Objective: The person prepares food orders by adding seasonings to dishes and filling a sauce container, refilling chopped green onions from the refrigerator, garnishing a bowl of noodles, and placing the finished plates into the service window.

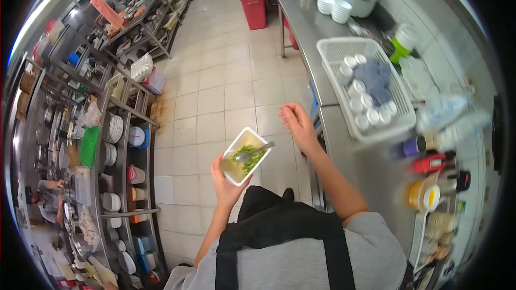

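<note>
My left hand (227, 189) grips a white rectangular tub (230, 171) from its near left side, held up over the floor. Chopped green herbs (249, 164) lie inside it. A metal spoon (262, 147) rests in the tub, its handle sticking out past the right rim. To the right and slightly higher, my right hand (299, 127) hovers apart from the tub. Its fingers are loosely bent with small gaps, and nothing shows in them. The steel counter (349, 156) runs just beyond it.
On the counter stands a white basket (336, 67) with white cups and a grey-blue cloth (374, 80). Bottles and jars (424, 194) line the wall side. Shelves of plates (112, 129) flank the aisle at left. Another person (51, 204) works beyond them. A red bin (253, 11) is ahead.
</note>
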`<state>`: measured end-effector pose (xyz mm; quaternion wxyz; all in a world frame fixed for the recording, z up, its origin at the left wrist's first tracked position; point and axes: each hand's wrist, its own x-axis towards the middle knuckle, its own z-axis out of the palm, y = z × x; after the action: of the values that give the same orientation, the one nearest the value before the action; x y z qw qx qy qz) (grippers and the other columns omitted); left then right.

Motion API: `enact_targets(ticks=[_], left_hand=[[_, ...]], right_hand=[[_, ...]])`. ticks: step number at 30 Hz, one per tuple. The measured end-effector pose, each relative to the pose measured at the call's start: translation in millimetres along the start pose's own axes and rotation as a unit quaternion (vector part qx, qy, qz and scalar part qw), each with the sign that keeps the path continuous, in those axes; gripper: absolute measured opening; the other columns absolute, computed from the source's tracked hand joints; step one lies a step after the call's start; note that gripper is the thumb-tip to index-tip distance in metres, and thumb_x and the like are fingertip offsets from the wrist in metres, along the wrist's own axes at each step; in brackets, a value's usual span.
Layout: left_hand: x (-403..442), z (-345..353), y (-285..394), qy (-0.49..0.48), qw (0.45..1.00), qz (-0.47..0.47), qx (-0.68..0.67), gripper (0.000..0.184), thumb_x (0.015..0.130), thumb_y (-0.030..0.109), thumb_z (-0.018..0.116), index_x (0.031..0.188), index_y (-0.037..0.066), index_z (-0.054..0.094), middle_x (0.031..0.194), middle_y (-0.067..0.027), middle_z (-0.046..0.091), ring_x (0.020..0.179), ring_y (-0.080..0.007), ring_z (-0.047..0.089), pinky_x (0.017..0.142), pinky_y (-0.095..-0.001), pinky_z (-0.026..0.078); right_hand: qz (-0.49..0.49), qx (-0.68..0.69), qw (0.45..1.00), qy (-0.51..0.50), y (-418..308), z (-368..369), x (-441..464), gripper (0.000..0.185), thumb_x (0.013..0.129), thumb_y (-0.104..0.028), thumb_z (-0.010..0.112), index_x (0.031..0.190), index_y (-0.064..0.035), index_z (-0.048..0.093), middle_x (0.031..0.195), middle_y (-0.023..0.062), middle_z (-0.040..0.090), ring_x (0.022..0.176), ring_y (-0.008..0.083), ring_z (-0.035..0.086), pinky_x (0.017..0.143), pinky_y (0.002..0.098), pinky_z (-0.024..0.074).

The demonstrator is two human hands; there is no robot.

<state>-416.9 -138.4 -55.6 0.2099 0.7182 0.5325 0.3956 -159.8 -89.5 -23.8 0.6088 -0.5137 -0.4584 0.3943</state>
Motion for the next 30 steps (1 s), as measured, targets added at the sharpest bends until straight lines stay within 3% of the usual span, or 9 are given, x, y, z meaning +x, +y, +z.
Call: enact_targets(ticks=[4, 8, 11, 13, 17, 20, 22, 26, 30], left_hand=[[53.3, 14.1, -50.3, 0.052, 0.996, -0.078, 0.01, 0.095, 0.058, 0.019, 0.089, 0.136, 0.004, 0.038, 0.126, -0.0167, 0.045, 0.118, -0.0345, 0.046, 0.097, -0.0433, 0.042], [127.0, 34.9, -101.3, 0.081, 0.99, -0.112, -0.021, 0.095, 0.058, 0.019, 0.09, 0.137, 0.004, 0.038, 0.123, -0.0166, 0.044, 0.116, -0.0333, 0.047, 0.097, -0.0421, 0.042], [231.1, 44.3, -121.6, 0.037, 0.997, -0.073, -0.006, 0.095, 0.058, 0.02, 0.089, 0.136, 0.004, 0.038, 0.123, -0.0168, 0.045, 0.115, -0.0346, 0.047, 0.097, -0.0432, 0.042], [306.7, 52.8, -131.9, 0.011, 1.0, -0.014, 0.005, 0.095, 0.058, 0.021, 0.089, 0.136, 0.004, 0.038, 0.123, -0.017, 0.046, 0.115, -0.0358, 0.046, 0.096, -0.0436, 0.042], [467.4, 84.0, -143.9, -0.039, 0.995, 0.075, -0.048, 0.095, 0.06, 0.026, 0.089, 0.137, 0.004, 0.039, 0.125, -0.0172, 0.047, 0.115, -0.0342, 0.048, 0.097, -0.0435, 0.041], [573.1, 116.5, -145.2, -0.046, 0.99, 0.111, -0.076, 0.095, 0.059, 0.024, 0.089, 0.137, 0.004, 0.039, 0.125, -0.0166, 0.047, 0.115, -0.0334, 0.048, 0.097, -0.043, 0.041], [632.6, 144.5, -152.6, -0.045, 0.987, 0.116, -0.099, 0.095, 0.059, 0.024, 0.089, 0.137, 0.004, 0.039, 0.125, -0.0162, 0.047, 0.115, -0.0327, 0.048, 0.097, -0.0426, 0.041], [728.0, 187.2, -182.3, -0.032, 0.988, 0.085, -0.126, 0.095, 0.059, 0.022, 0.089, 0.137, 0.004, 0.039, 0.124, -0.0153, 0.046, 0.116, -0.0316, 0.048, 0.097, -0.0417, 0.041], [805.6, 191.9, -231.0, -0.015, 0.998, 0.015, -0.063, 0.094, 0.059, 0.022, 0.089, 0.137, 0.005, 0.039, 0.126, -0.0171, 0.046, 0.118, -0.0348, 0.046, 0.097, -0.0435, 0.042]], right_hand=[[-0.028, -0.079, 0.993, -0.083, 52.0, 34.1, 127.8, 0.029, 0.1, -0.029, 0.046, 0.1, -0.0038, 0.06, 0.084, 0.0097, 0.064, 0.075, 0.0176, 0.059, 0.07, 0.033, 0.0491], [-0.05, -0.406, 0.885, -0.221, 233.9, 28.3, 199.2, 0.018, 0.09, -0.02, 0.053, 0.092, -0.0029, 0.06, 0.084, 0.0214, 0.061, 0.077, 0.0376, 0.059, 0.07, 0.0445, 0.0478], [0.182, -0.449, 0.838, -0.251, 395.2, -24.2, 157.1, 0.026, 0.089, -0.025, 0.051, 0.097, -0.0033, 0.063, 0.088, 0.0226, 0.066, 0.082, 0.0402, 0.063, 0.073, 0.0473, 0.0493], [0.399, -0.499, 0.619, -0.457, 491.4, -90.7, 111.2, 0.036, 0.087, -0.03, 0.05, 0.105, -0.0028, 0.065, 0.1, 0.0199, 0.068, 0.089, 0.0351, 0.065, 0.081, 0.0474, 0.0501], [0.334, -0.498, 0.689, -0.407, 441.6, -165.2, 68.8, 0.037, 0.081, -0.029, 0.062, 0.112, -0.0091, 0.062, 0.111, 0.0164, 0.062, 0.099, 0.0272, 0.062, 0.081, 0.043, 0.0493], [0.305, -0.573, 0.617, -0.444, 466.5, -155.6, 86.2, 0.026, 0.068, -0.024, 0.069, 0.091, -0.0122, 0.073, 0.089, 0.0123, 0.071, 0.086, 0.032, 0.068, 0.07, 0.0459, 0.0526], [0.352, -0.577, 0.594, -0.435, 472.0, -141.0, 127.1, 0.026, 0.069, -0.026, 0.067, 0.09, -0.0111, 0.073, 0.089, 0.0129, 0.071, 0.087, 0.0329, 0.067, 0.072, 0.0462, 0.0523], [0.454, -0.49, 0.646, -0.369, 501.9, -108.1, 287.4, 0.029, 0.078, -0.03, 0.058, 0.09, -0.0097, 0.073, 0.09, 0.015, 0.07, 0.089, 0.0343, 0.067, 0.077, 0.0466, 0.051], [0.44, -0.465, 0.685, -0.348, 554.2, -80.2, 501.2, 0.036, 0.086, -0.035, 0.048, 0.09, -0.0084, 0.073, 0.09, 0.017, 0.07, 0.091, 0.0356, 0.066, 0.082, 0.0469, 0.0497]])
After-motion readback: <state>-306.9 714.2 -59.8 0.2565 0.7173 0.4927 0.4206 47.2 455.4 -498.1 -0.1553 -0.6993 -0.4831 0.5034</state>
